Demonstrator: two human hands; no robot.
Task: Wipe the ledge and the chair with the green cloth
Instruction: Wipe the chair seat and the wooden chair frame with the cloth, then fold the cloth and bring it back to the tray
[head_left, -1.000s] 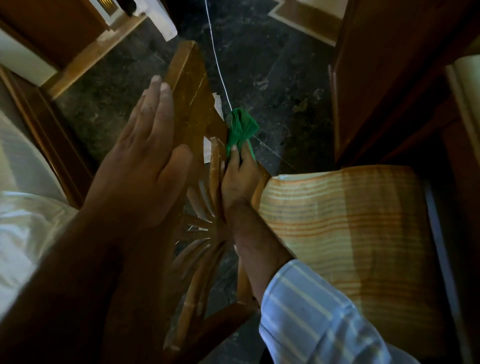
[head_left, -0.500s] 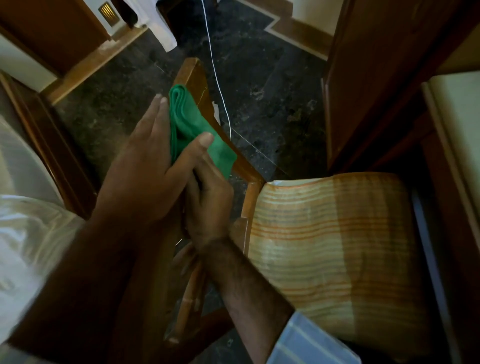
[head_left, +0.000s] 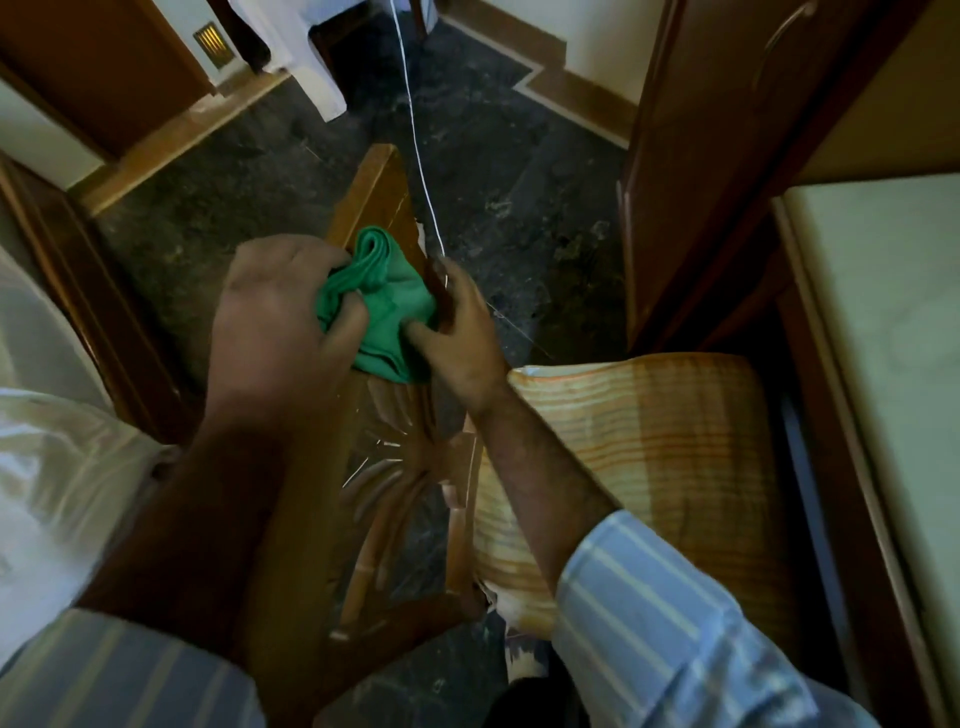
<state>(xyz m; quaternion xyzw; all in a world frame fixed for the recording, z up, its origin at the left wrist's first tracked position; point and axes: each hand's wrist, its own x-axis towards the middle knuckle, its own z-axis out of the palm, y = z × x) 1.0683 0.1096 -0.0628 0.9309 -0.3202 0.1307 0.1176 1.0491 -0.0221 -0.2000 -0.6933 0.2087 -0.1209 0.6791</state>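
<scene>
Filling most of the view, the wooden chair (head_left: 382, 197) stands on dark stone floor (head_left: 519, 182), its striped seat cushion (head_left: 649, 441) at the right. Over the top rail of its backrest, the left hand (head_left: 275, 327) is closed around the bunched green cloth (head_left: 382, 306), while the right hand (head_left: 460, 332) pinches the cloth's near edge with thumb and fingers. A thin white cord (head_left: 415, 130) runs away across the floor.

Dim room, deep shadows, soft blur, wide-angle distortion
</scene>
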